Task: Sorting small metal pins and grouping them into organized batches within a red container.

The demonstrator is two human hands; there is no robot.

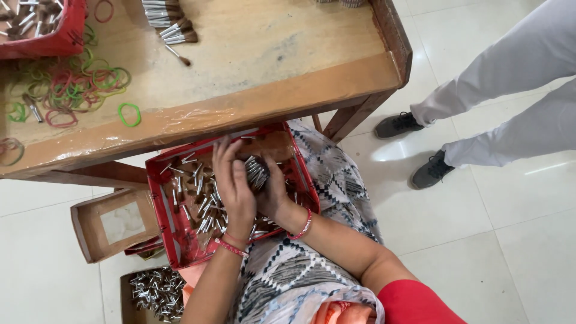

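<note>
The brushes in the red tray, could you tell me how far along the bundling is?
Done: a few brushes lie on the table near loose rubber bands. In hand: both the left hand and right hand gather a bundle. Left: many loose pieces in the red tray.

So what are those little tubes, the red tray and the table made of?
The tubes bunched between the left hand and right hand look like thin metal: silvery and shiny. The red tray seems to be cardboard, with thin folded walls and a brown inside. The table looks like wood, with visible grain, and a glossy clear film wraps its front edge.
</note>
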